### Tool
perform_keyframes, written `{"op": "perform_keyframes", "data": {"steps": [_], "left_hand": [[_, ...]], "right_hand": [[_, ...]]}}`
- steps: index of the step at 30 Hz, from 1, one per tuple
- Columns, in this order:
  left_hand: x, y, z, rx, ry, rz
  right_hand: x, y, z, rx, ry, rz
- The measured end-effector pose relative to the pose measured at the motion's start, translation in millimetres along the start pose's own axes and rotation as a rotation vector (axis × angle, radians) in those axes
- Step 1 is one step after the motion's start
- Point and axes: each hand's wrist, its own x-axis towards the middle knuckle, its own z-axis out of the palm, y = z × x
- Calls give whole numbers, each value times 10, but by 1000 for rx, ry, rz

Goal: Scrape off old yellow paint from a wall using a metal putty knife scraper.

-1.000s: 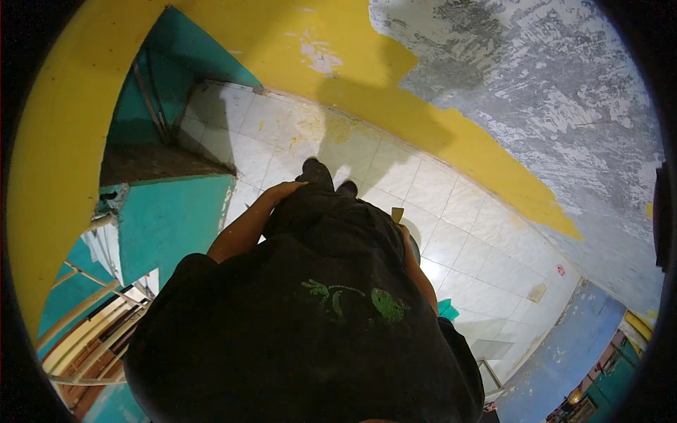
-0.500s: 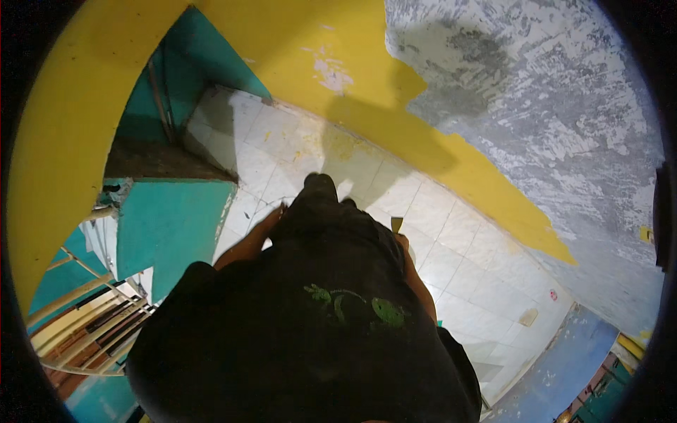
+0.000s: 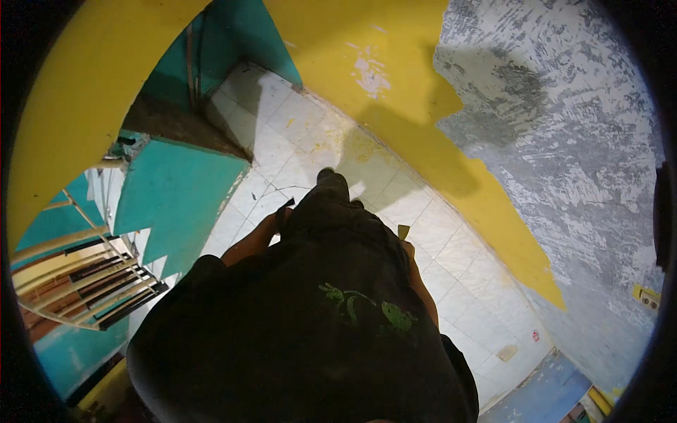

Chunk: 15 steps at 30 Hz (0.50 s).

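Note:
My right hand [image 3: 407, 249] hangs by my right side, largely hidden by my dark shirt [image 3: 282, 331]. From it sticks up a scraper [image 3: 403, 232] with a flat, flared blade, which the hand grips low down. On the other side my left hand [image 3: 271, 224] is low beside my body. A small dark piece [image 3: 285, 206] with a flared tip shows at its fingers; its kind cannot be made out. The wall ahead is part yellow paint [image 3: 402, 106], part bare mottled grey and white plaster [image 3: 536, 106], with a ragged border between them.
White floor tiles [image 3: 451, 261] run along the wall, with yellow flecks near its foot. A teal low partition [image 3: 176, 194] and pale slatted rack [image 3: 84, 271] stand left. A wall socket [image 3: 645, 296] is at right; a flat beige piece [image 3: 506, 352] lies on the floor.
The view has turned, so wall and floor sit differently in it. More of the dark piece at my left hand shows now. The scraper is still in my right hand.

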Motion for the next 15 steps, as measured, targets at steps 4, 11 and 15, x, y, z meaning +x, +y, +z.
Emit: {"op": "perform_keyframes", "data": {"steps": [4, 11, 15], "left_hand": [[187, 19, -192, -73, -41, 15], [-442, 638, 738, 273, -71, 198], [-1041, 861, 1266, 304, -84, 125]], "right_hand": [[-45, -307, -46, -167, 21, -83], [39, 43, -41, -165, 37, -22], [-224, -296, -119, -423, -15, -113]]}}
